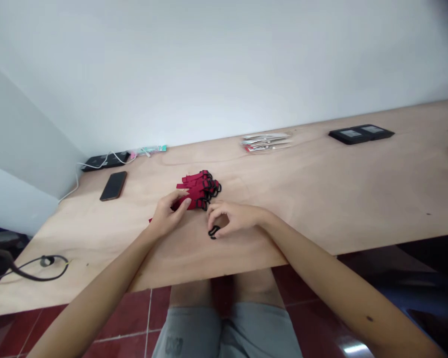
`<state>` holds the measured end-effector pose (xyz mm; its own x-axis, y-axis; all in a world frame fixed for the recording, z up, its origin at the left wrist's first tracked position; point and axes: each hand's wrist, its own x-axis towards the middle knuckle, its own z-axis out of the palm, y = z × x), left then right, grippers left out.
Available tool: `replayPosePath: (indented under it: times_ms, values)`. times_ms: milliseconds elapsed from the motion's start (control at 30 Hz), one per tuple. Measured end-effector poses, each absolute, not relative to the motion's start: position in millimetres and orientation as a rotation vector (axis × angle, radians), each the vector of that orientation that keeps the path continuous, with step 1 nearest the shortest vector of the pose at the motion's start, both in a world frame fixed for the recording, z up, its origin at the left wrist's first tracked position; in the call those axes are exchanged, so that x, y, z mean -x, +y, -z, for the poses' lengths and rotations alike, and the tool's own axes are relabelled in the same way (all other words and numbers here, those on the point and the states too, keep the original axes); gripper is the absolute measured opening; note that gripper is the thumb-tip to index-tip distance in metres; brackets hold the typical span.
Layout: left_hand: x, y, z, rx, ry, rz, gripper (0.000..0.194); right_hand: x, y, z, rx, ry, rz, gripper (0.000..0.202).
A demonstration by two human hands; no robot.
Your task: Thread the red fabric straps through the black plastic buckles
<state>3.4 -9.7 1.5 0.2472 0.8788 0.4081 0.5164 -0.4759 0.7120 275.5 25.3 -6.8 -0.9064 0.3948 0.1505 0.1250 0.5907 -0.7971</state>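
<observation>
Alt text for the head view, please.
A person's right hand pinches a small black buckle at a wooden table, while the left hand rests on a pile of red straps with black fittings. A smartphone lies farther left; flat packets lie near the wall.

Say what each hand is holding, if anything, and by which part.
The right hand pinches a black buckle by its edge. The left hand lies on red straps; whether it grips cannot be told.

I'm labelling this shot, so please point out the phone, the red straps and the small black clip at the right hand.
Phone (113, 186): head view, middle of its dark face.
Red straps (196, 196): head view, red webbing of the pile.
Black clip (211, 232): head view, its curved edge.
</observation>
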Motion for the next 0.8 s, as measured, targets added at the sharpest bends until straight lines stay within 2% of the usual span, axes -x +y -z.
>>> replayPosePath:
  times_ms: [200, 400, 633, 800]
  values:
    - [-4.4, -9.0, 1.4, -2.175, 1.242, -1.105, 0.026, -270.4, 22.0, 8.5, 0.464, -2.492, -1.189, 0.019]
    - [-2.6, -6.3, 5.1, -2.212, 1.242, -1.093, 0.026, -263.8, 20.6, 15.0, 0.475, -2.229, -1.472, 0.017]
    - [-5.8, -10.7, -2.1, -2.195, 1.258, -1.092, 0.028, -258.0, 28.5, 20.8, 0.598, -1.636, -1.637, 0.039]
    - [-7.2, -14.0, -2.6, -2.143, 1.207, -1.039, 0.029, -259.4, 27.9, 17.0, 0.690, -1.578, -1.545, 0.035]
